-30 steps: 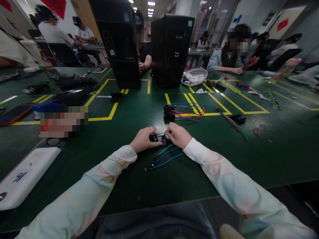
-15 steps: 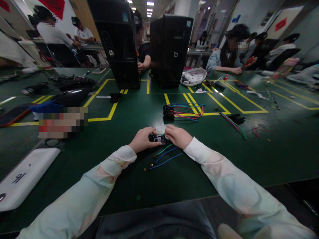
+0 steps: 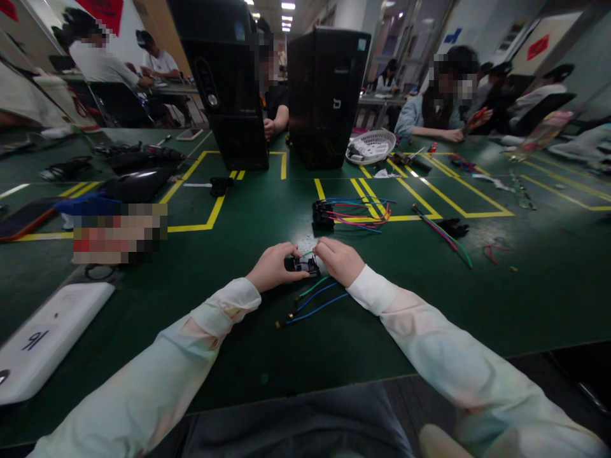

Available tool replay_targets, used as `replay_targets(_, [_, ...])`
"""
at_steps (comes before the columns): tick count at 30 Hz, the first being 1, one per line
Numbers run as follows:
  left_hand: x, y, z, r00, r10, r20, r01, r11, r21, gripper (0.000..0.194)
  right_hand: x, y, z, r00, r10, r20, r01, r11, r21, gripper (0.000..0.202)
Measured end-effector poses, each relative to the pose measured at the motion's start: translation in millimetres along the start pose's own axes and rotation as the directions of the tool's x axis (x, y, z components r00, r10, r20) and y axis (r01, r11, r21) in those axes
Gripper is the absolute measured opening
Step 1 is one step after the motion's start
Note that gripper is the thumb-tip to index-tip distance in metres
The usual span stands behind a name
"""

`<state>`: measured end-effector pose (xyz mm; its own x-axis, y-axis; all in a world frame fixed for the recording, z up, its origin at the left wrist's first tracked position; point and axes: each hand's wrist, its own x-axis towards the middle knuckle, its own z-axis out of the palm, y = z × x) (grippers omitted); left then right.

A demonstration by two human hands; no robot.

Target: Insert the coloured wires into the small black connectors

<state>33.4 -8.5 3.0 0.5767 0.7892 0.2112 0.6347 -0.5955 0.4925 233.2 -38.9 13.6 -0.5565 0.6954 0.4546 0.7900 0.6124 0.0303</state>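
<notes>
Black, open-framed housing (image 3: 306, 264), gripped by left hand (image 3: 274, 267); thin green wire (image 3: 307, 254) pinched by right hand (image 3: 338, 261).

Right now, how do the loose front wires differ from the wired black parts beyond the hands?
The loose wires are green and blue; the wired black parts carry red and blue ones. The loose wires lie spaced apart; the wired black parts sit clustered. Both rest on the green table.

Green tabletop (image 3: 382, 343), yellow tape (image 3: 191, 227) striping it!
Blue wires (image 3: 317, 310) here, pale tie-dye-look sleeves (image 3: 181, 356), black towers (image 3: 324, 95).
</notes>
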Motion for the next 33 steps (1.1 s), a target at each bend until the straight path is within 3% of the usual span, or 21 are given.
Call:
replay_targets(10, [0, 0, 1.0, 1.0, -0.009, 0.006, 0.009, 1.0, 0.016, 0.044, 1, 10, -8, 0.988, -0.068, 0.136, 0.064, 0.997, 0.037, 0.013])
replay_targets(18, [0, 0, 1.1, 1.0, 0.01, -0.002, -0.009, 1.0, 0.024, 0.043, 0, 2, 2, 1.0, -0.003, 0.01, 0.004, 0.998, -0.061, 0.015])
replay_targets(21, [0, 0, 1.0, 1.0, 0.004, 0.0, -0.004, 1.0, 0.024, 0.043, 0, 3, 1, 1.0, 0.003, 0.012, -0.003, 1.0, -0.027, 0.016])
replay_targets(27, [0, 0, 1.0, 1.0, -0.014, 0.004, 0.014, 1.0, 0.001, 0.041, 1, 11, -5, 0.991, -0.041, 0.127, 0.039, 0.999, 0.016, 0.015])
replay_targets(33, [0, 2, 0.2, 1.0, -0.02, -0.001, 0.02, 1.0, 0.001, 0.043, 1, 12, -11, 0.985, -0.039, 0.166, 0.007, 0.982, 0.188, 0.008])
